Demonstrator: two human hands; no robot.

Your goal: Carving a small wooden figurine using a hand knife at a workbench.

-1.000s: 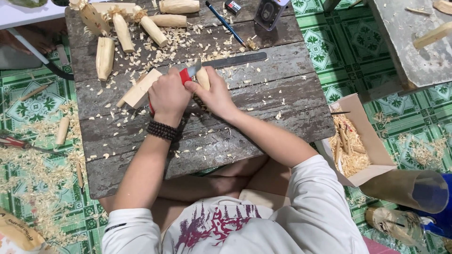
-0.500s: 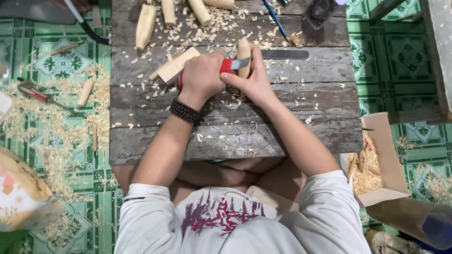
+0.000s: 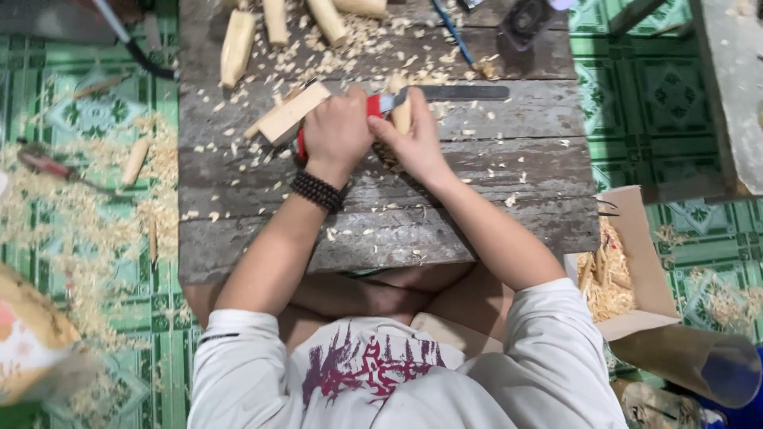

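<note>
At the upper middle of the frame, a red-handled knife [image 3: 433,94] is gripped by the left hand [image 3: 338,131], fingers pressed together around its handle. A small wooden piece [image 3: 401,111] is pinched upright by the right hand [image 3: 413,143] on the plank surface [image 3: 477,206].

Carved pegs [image 3: 274,32] crowd far edge; near planks [image 3: 381,238] open.

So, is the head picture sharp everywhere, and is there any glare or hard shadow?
Head view: light is soft and even, no glare; the left hand, right hand and wooden board are sharp; the bag at the lower left edge is blurred; shadows are faint.
</note>
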